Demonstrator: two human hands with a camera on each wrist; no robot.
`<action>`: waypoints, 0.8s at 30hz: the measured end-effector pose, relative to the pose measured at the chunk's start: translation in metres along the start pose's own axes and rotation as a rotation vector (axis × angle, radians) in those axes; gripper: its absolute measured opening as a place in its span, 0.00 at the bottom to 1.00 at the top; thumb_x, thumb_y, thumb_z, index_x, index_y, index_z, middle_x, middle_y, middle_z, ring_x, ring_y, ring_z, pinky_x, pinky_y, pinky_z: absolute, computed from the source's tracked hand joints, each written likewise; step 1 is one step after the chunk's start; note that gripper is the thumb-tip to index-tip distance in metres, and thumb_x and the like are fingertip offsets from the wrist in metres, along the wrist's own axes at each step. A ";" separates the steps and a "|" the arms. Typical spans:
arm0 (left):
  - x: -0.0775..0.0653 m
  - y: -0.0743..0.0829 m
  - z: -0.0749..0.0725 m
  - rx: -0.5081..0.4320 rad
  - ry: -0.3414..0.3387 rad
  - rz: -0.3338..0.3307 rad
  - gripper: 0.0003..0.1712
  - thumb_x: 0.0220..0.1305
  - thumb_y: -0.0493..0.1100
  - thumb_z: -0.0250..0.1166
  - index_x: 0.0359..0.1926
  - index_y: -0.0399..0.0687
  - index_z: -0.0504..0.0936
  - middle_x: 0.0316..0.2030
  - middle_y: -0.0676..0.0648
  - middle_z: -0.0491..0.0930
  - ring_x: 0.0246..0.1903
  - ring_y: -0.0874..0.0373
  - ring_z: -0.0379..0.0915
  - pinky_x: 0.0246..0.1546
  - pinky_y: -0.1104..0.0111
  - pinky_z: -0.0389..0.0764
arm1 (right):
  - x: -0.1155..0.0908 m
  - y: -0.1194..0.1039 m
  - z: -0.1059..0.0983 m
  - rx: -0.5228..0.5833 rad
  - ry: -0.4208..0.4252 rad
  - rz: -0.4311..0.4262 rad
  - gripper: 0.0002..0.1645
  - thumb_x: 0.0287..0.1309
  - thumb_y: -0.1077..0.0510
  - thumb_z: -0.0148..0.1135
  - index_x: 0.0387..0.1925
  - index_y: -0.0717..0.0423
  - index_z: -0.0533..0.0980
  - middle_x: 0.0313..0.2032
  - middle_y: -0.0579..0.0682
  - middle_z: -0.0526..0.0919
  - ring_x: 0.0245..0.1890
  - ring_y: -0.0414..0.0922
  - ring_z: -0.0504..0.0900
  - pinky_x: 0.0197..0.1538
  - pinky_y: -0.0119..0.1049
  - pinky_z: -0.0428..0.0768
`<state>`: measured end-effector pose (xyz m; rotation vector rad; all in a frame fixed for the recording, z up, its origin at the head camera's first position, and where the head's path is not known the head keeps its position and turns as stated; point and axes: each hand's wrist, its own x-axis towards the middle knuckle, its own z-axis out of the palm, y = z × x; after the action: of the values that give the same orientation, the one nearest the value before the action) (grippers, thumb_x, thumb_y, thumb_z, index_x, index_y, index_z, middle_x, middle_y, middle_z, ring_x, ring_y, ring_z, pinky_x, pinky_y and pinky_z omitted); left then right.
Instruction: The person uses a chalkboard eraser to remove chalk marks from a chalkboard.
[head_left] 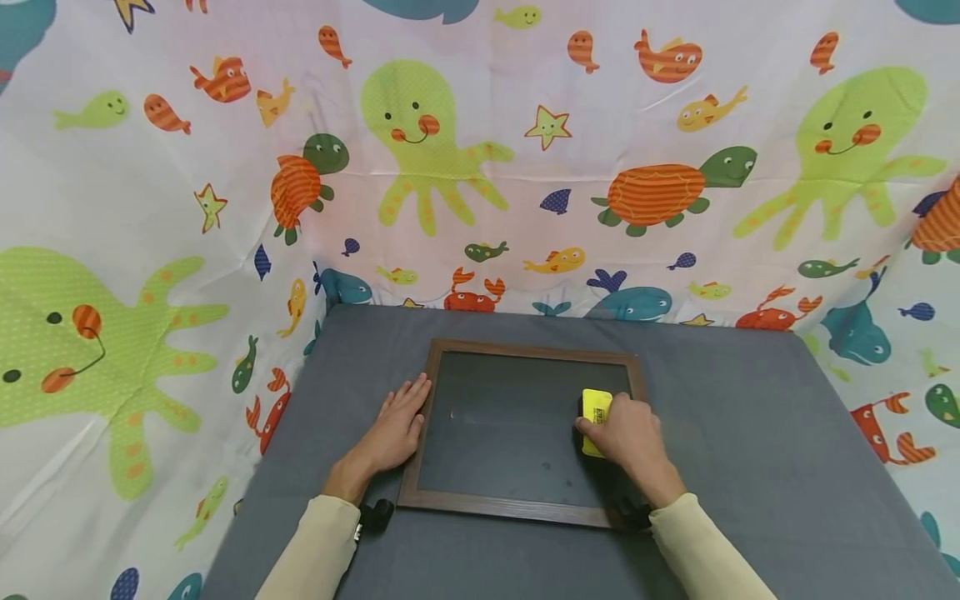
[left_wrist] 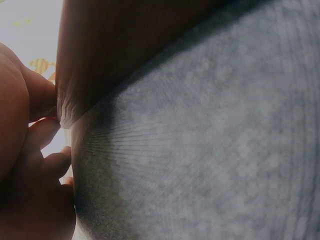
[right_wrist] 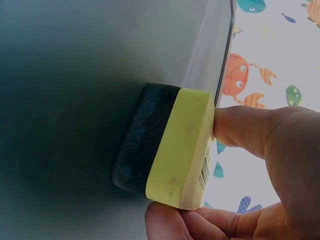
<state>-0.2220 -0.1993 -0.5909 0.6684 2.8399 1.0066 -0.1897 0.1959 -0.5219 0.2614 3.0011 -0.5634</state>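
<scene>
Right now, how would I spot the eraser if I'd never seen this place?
On the grey table lies a dark board with a brown frame. On the board's right half, the right hand grips the eraser, a small block with a yellow top and a black underside. Its bright yellow sets it apart from the dark board and brown frame.

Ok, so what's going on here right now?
A person's right hand is gripping a yellow eraser over the right part of a dark board, with the eraser's black side toward the surface. The left hand rests at the left side of the board's brown frame, fingers touching it. The board lies on a grey table, and a few small marks show on its surface.
</scene>
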 end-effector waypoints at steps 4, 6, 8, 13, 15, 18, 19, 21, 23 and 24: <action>-0.001 0.001 -0.003 0.029 -0.038 -0.031 0.36 0.84 0.35 0.52 0.87 0.37 0.55 0.88 0.38 0.50 0.87 0.32 0.44 0.83 0.32 0.44 | 0.000 -0.012 0.006 0.010 0.003 -0.021 0.40 0.61 0.38 0.76 0.47 0.73 0.75 0.31 0.60 0.80 0.29 0.53 0.81 0.33 0.47 0.84; 0.000 0.001 -0.003 0.041 -0.056 -0.041 0.37 0.85 0.35 0.52 0.88 0.38 0.53 0.89 0.40 0.48 0.87 0.33 0.43 0.84 0.33 0.43 | 0.001 -0.018 0.008 0.016 0.006 -0.028 0.40 0.61 0.38 0.76 0.47 0.73 0.75 0.30 0.60 0.80 0.28 0.53 0.81 0.33 0.47 0.84; 0.001 0.002 -0.004 0.048 -0.065 -0.046 0.37 0.86 0.36 0.52 0.88 0.38 0.53 0.89 0.40 0.47 0.87 0.34 0.42 0.84 0.34 0.43 | 0.002 -0.023 0.011 0.019 0.009 -0.032 0.39 0.61 0.38 0.76 0.47 0.72 0.75 0.30 0.60 0.80 0.28 0.52 0.81 0.33 0.47 0.84; 0.000 0.002 -0.003 0.053 -0.070 -0.046 0.37 0.86 0.36 0.52 0.88 0.38 0.52 0.89 0.40 0.46 0.87 0.34 0.41 0.84 0.34 0.42 | 0.002 -0.035 0.016 0.032 0.015 -0.038 0.40 0.61 0.38 0.77 0.49 0.73 0.76 0.33 0.60 0.82 0.30 0.53 0.83 0.37 0.50 0.85; 0.000 0.002 -0.002 0.052 -0.071 -0.048 0.37 0.86 0.36 0.52 0.88 0.38 0.52 0.89 0.40 0.46 0.87 0.34 0.41 0.84 0.34 0.42 | 0.002 -0.041 0.020 0.039 0.014 -0.043 0.41 0.61 0.38 0.77 0.50 0.73 0.76 0.34 0.61 0.82 0.31 0.53 0.83 0.38 0.51 0.86; 0.000 0.000 -0.001 0.052 -0.073 -0.051 0.37 0.86 0.36 0.51 0.88 0.39 0.51 0.89 0.40 0.45 0.88 0.34 0.40 0.85 0.34 0.42 | 0.005 -0.051 0.025 0.038 0.010 -0.053 0.42 0.61 0.37 0.78 0.50 0.72 0.77 0.34 0.60 0.82 0.31 0.53 0.83 0.39 0.51 0.86; 0.000 0.000 -0.001 0.049 -0.071 -0.052 0.37 0.86 0.36 0.52 0.88 0.39 0.51 0.89 0.41 0.45 0.88 0.34 0.40 0.85 0.34 0.42 | 0.005 -0.054 0.027 0.039 0.008 -0.054 0.41 0.61 0.37 0.78 0.51 0.72 0.77 0.34 0.60 0.82 0.31 0.52 0.83 0.38 0.50 0.86; 0.000 0.000 -0.001 0.047 -0.069 -0.052 0.37 0.86 0.36 0.52 0.88 0.39 0.52 0.89 0.41 0.46 0.88 0.34 0.40 0.85 0.34 0.42 | 0.006 -0.062 0.029 0.040 0.007 -0.056 0.41 0.60 0.37 0.78 0.51 0.72 0.77 0.34 0.59 0.82 0.30 0.52 0.83 0.38 0.49 0.87; 0.000 0.001 -0.001 0.052 -0.067 -0.054 0.37 0.86 0.37 0.51 0.88 0.39 0.52 0.89 0.41 0.46 0.88 0.35 0.41 0.85 0.35 0.42 | 0.007 -0.070 0.031 0.041 0.004 -0.059 0.41 0.60 0.37 0.79 0.52 0.71 0.77 0.34 0.59 0.82 0.31 0.53 0.83 0.38 0.48 0.87; 0.000 0.001 -0.002 0.051 -0.065 -0.055 0.37 0.86 0.37 0.51 0.88 0.39 0.52 0.89 0.41 0.46 0.88 0.35 0.41 0.85 0.35 0.42 | 0.007 -0.074 0.032 0.041 0.001 -0.062 0.42 0.60 0.37 0.79 0.52 0.71 0.77 0.35 0.59 0.82 0.31 0.53 0.83 0.38 0.48 0.88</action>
<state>-0.2218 -0.1993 -0.5888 0.6113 2.8198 0.8902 -0.2085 0.1170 -0.5264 0.1725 3.0107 -0.6311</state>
